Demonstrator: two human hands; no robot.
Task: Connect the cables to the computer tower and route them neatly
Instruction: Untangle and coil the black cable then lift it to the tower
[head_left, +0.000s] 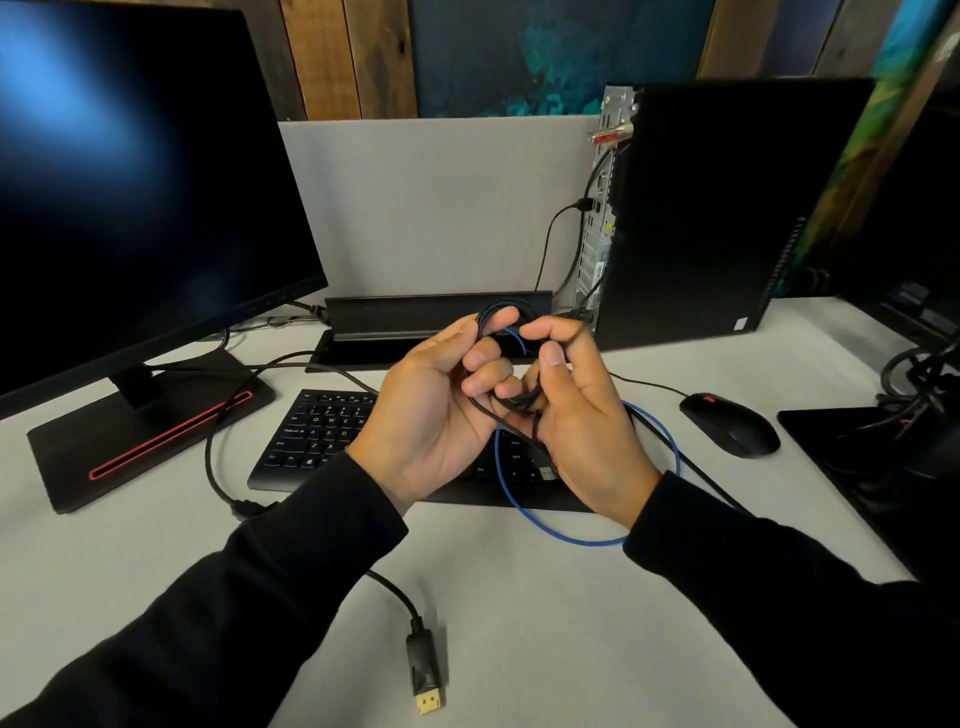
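Both hands hold a coiled thin black cable (493, 314) above the keyboard (317, 434). My left hand (436, 410) grips the coil's left side; my right hand (576, 415) pinches its right side, and a USB plug (546, 472) hangs below the right palm. The black computer tower (727, 208) stands at the back right, its rear ports (597, 228) facing left with a black cable plugged in. A blue cable (540, 525) loops on the desk under my right wrist. A black cable with a gold-tipped DisplayPort plug (427, 675) lies loose near the front edge.
A dark monitor (130, 182) on a red-striped stand (140, 441) fills the left. A black mouse (730, 423) lies right of the keyboard. An open cable tray (436, 312) sits behind the keyboard. A second monitor base with tangled cables (914, 384) stands at far right.
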